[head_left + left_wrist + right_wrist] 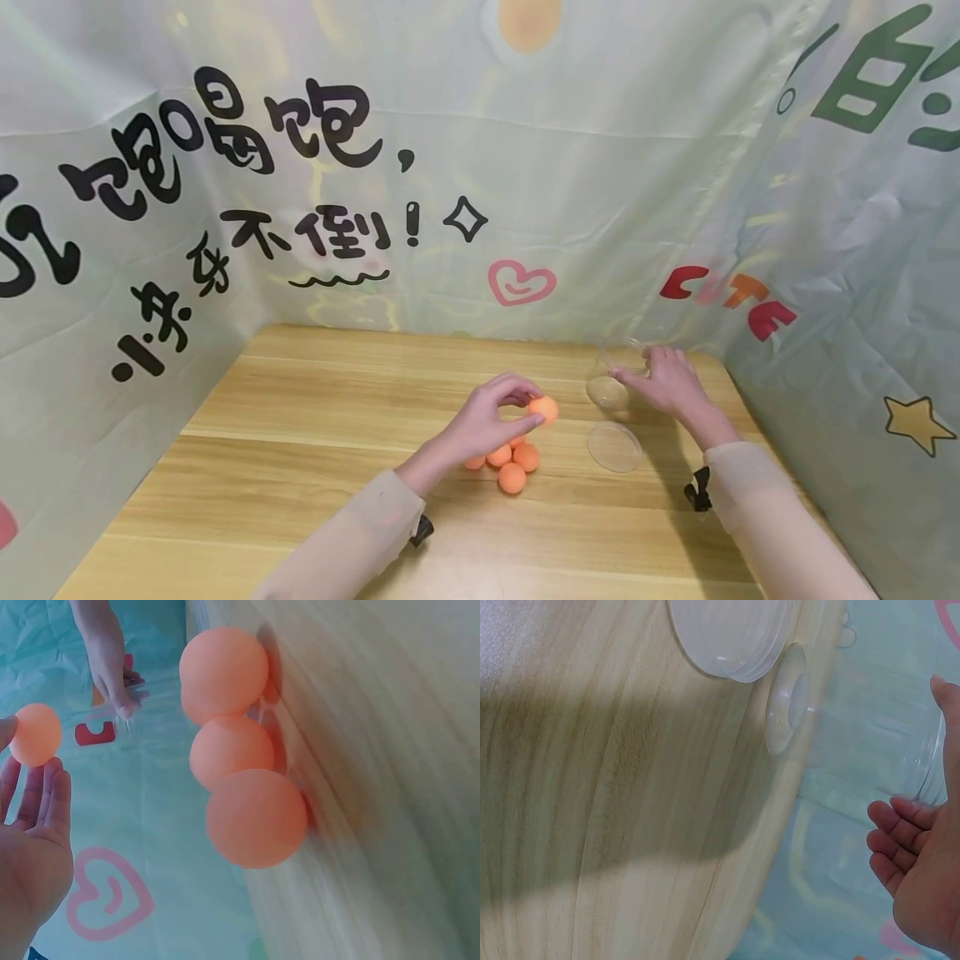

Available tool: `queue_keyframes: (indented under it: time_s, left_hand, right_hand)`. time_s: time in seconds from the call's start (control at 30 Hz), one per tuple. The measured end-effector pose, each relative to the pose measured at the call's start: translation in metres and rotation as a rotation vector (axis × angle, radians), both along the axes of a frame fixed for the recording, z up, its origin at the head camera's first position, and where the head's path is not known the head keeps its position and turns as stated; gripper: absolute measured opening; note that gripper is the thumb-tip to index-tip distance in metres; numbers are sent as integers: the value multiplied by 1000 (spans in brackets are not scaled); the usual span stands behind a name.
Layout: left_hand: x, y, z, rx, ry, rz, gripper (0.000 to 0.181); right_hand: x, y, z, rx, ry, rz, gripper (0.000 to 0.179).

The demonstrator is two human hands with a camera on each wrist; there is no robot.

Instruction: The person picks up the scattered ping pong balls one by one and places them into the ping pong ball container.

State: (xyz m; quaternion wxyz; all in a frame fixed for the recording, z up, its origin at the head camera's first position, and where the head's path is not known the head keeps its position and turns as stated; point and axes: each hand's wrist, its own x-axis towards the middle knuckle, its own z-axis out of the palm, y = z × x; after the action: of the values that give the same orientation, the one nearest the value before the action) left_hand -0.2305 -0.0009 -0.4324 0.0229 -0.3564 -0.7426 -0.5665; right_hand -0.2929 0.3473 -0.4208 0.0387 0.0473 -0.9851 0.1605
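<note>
My left hand (483,421) pinches an orange ping-pong ball (543,409) between thumb and fingertips, above the table. Below and beside that hand, several more orange balls (512,477) sit bunched together on the wood; the wrist partly hides some of them in the head view. At the back right, my right hand (671,383) holds a clear plastic jar (602,390) near its rim, thumb on one side and fingers on the other. The jar's see-through wall (877,735) shows no balls inside. A round clear lid (613,447) lies flat on the table in front of the jar.
The wooden table (315,400) is bounded by printed fabric at the back (442,292) and on both sides. Black clips or straps (699,490) show at the cuffs of both light sleeves (772,508).
</note>
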Motion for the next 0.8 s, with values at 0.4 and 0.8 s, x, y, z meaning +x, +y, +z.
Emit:
queue_keyframes:
  time_s: [0.4, 0.8]
  left_hand:
    - [-14, 16, 19, -8, 2, 14, 28]
    - [-24, 39, 28, 7, -42, 8, 30]
  right_hand:
    - [0, 0, 0, 4, 12, 1, 101]
    - [0, -1, 1, 6, 11, -4, 101]
